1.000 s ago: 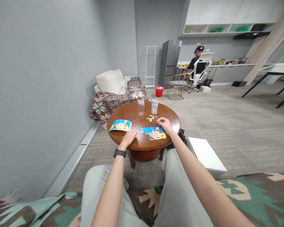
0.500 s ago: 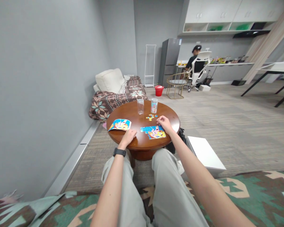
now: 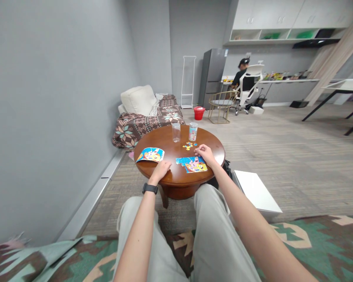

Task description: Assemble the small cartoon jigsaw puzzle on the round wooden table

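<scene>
A partly joined jigsaw puzzle (image 3: 195, 164) with blue, pink and yellow cartoon figures lies on the round wooden table (image 3: 153, 137); its left edge is ragged. My right hand (image 3: 205, 153) is over its upper right edge, thumb and fingers pinched together. Whatever may be between those fingertips is too small to make out. Loose puzzle pieces (image 3: 188, 146) lie in a small heap just beyond that hand. My left hand (image 3: 162, 170) rests on the table with its fingers curled in, between the puzzle and a slightly curled picture sheet (image 3: 151, 154) of similar design.
A clear jar (image 3: 176, 133) and a printed canister (image 3: 193, 132) stand toward the table's far side. A white box (image 3: 255, 190) is on the floor at right. Farther off are a covered sofa (image 3: 153, 113), a red bucket (image 3: 198, 113) and a seated person (image 3: 238, 77).
My left knee has swung outward to the left. Both hands keep nearly the same places on the table, and the view has shifted slightly.
</scene>
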A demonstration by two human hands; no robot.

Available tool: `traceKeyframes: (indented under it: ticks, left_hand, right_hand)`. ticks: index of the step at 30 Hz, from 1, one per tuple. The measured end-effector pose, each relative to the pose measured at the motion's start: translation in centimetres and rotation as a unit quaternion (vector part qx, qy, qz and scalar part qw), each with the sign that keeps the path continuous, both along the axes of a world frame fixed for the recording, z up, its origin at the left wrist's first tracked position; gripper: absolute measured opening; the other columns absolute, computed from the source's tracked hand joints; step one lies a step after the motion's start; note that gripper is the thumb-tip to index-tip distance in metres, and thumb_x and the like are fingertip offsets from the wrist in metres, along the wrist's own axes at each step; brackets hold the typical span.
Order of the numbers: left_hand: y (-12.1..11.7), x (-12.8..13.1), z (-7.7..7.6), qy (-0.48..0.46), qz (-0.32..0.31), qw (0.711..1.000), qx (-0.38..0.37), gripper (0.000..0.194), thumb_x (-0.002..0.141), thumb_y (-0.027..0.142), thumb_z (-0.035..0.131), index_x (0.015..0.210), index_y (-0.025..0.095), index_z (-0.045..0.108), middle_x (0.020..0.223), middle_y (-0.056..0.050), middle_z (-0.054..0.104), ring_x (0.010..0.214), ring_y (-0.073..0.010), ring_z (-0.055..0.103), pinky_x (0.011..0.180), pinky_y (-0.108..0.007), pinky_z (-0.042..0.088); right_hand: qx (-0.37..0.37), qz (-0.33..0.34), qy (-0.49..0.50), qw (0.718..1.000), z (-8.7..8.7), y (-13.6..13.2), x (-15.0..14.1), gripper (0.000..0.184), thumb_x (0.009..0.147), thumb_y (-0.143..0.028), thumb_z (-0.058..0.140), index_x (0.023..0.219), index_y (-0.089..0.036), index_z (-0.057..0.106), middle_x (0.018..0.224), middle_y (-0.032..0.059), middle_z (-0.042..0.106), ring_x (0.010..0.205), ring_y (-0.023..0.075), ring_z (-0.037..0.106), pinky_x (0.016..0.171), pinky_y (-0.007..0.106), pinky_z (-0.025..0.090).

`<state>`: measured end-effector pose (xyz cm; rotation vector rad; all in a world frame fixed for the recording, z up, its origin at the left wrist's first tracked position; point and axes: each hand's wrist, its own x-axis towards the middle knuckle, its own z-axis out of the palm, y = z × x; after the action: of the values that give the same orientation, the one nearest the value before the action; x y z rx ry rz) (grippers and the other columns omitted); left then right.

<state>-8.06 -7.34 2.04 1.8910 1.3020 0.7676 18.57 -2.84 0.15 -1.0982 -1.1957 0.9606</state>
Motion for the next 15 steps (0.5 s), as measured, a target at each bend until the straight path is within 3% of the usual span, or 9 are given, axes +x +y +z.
traceKeyframes:
  ticks: [15]
  left_hand:
    - [0.20, -0.01, -0.32, 0.002, -0.008, 1.000, 0.009, 0.031, 0.077, 0.029, 0.036, 0.047, 0.022, 0.030, 0.047, 0.003, 0.032, 0.053, -0.0135, 0.032, 0.058, -0.030, 0.024]
  right_hand:
    - [-0.014, 0.005, 0.015, 1.000, 0.29, -0.14, 0.01, 0.047, 0.054, -0.048, 0.083, 0.070, -0.022, 0.048, 0.071, 0.0029, 0.069, 0.064, 0.0183, 0.068, 0.052, 0.024, 0.044]
